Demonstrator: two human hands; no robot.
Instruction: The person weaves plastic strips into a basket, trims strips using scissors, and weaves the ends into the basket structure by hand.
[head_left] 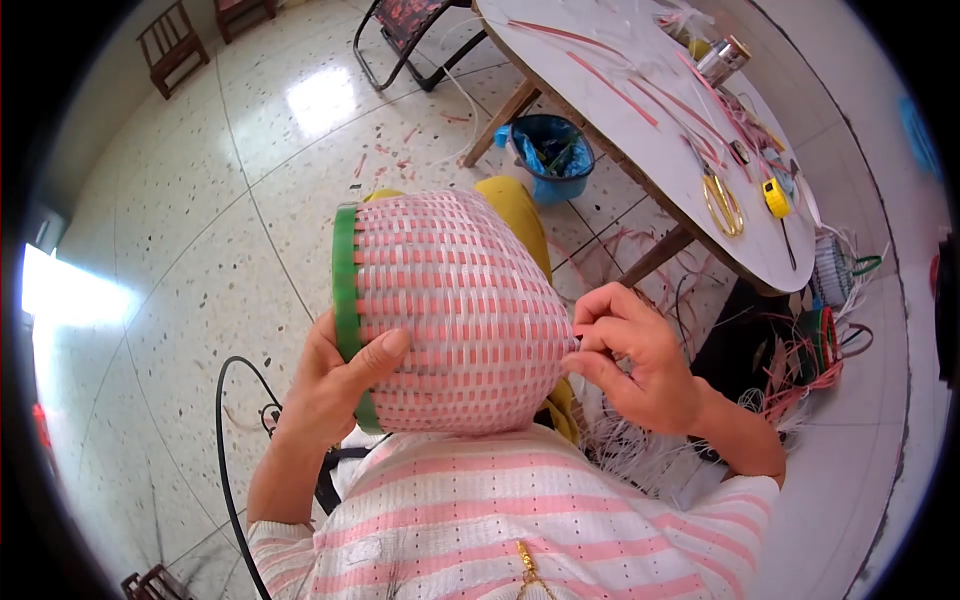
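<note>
A pink and white woven basket lies on its side across my lap, its green rim facing left. My left hand grips that rim, thumb on the outer weave and fingers inside the opening, where they are partly hidden. At the basket's right end, my right hand pinches with thumb and fingers close against the weave. Something small and dark shows at those fingertips, too small to name.
To the right stands a white table bearing pink strips, scissors, a yellow tape measure and a metal can. A bin with a blue liner sits beneath its edge. Loose strips litter the floor at right.
</note>
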